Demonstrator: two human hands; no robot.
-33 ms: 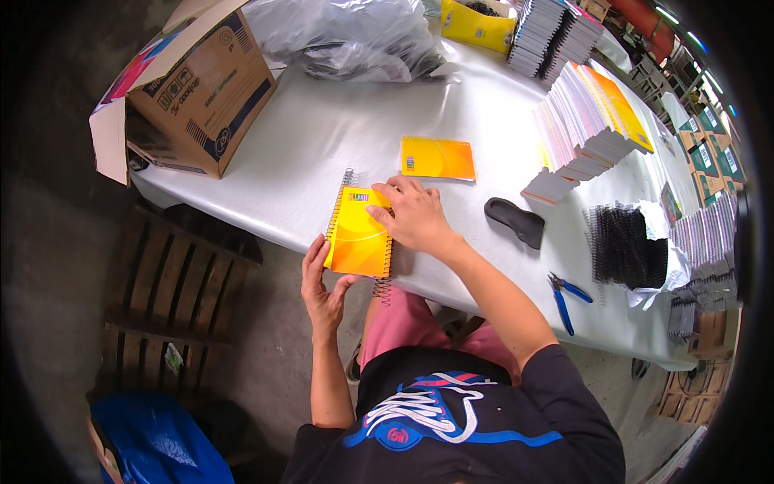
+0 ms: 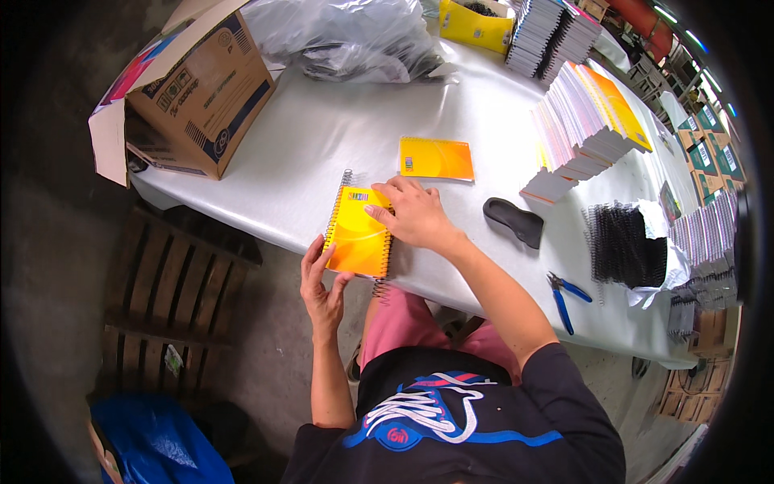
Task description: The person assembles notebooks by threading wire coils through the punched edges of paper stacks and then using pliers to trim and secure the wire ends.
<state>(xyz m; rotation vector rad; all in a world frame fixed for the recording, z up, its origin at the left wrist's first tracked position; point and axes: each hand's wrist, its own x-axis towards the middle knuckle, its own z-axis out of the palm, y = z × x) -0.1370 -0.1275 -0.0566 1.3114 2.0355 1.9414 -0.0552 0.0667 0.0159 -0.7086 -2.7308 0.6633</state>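
A yellow-orange spiral notebook (image 2: 355, 234) lies at the table's near edge, under both my hands. Dark wire coils run along its left and right edges. One coil end (image 2: 347, 177) sticks out past the top left corner, another (image 2: 380, 289) past the bottom right. My left hand (image 2: 322, 286) holds the lower left corner, fingers at the side and thumb by the bottom edge. Over the upper right part, my right hand (image 2: 413, 211) grips the notebook with its thumb on the cover. A second yellow-orange notebook (image 2: 437, 159) lies just beyond.
Right of my hands are a dark, shoe-sole-shaped object (image 2: 513, 222), blue-handled cutters (image 2: 562, 300) and a bundle of black coils (image 2: 625, 246). Stacked notebooks (image 2: 576, 121) stand farther back. A cardboard box (image 2: 201, 97) sits at left, plastic bags (image 2: 347, 36) behind, a wooden pallet (image 2: 169, 298) below.
The fingers of my left hand have shifted slightly at the notebook's corner. Otherwise the hands and notebook stay practically where they were.
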